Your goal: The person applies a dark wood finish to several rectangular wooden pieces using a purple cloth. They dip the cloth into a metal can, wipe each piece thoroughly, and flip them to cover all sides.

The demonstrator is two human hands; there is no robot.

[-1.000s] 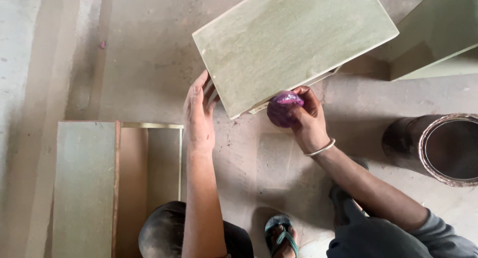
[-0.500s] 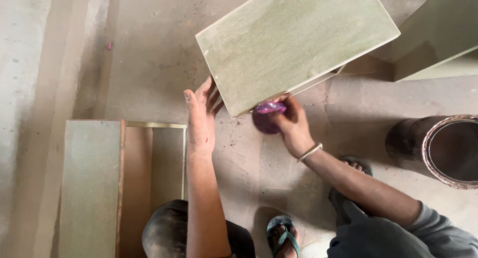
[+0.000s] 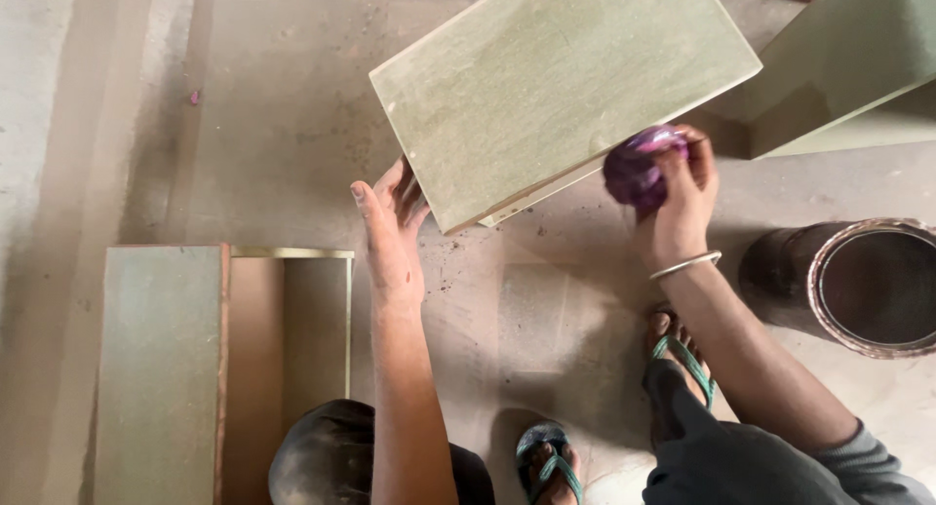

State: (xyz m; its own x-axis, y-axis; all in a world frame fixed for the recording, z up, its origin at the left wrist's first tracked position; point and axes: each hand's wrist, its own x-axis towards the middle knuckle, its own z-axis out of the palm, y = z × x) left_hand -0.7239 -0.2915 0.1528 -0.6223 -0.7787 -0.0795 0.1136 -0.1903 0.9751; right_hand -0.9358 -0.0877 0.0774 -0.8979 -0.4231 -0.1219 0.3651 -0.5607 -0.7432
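A green-painted wooden box (image 3: 556, 86) stands on the floor in front of me, its flat top facing the camera. My left hand (image 3: 390, 232) presses flat against its near left corner, fingers together and extended. My right hand (image 3: 678, 198), with a metal bangle on the wrist, grips a wadded purple cloth (image 3: 639, 164) and holds it against the box's near right edge.
An open green drawer-like box (image 3: 224, 359) lies at lower left. A second green box (image 3: 848, 66) stands at upper right. A dark round metal tin (image 3: 863, 286) sits at right. My sandalled feet (image 3: 546, 456) rest on the dusty concrete floor.
My right hand has slid the purple cloth rightward along the box's near edge, after first moving left. My left hand has stayed on the corner.
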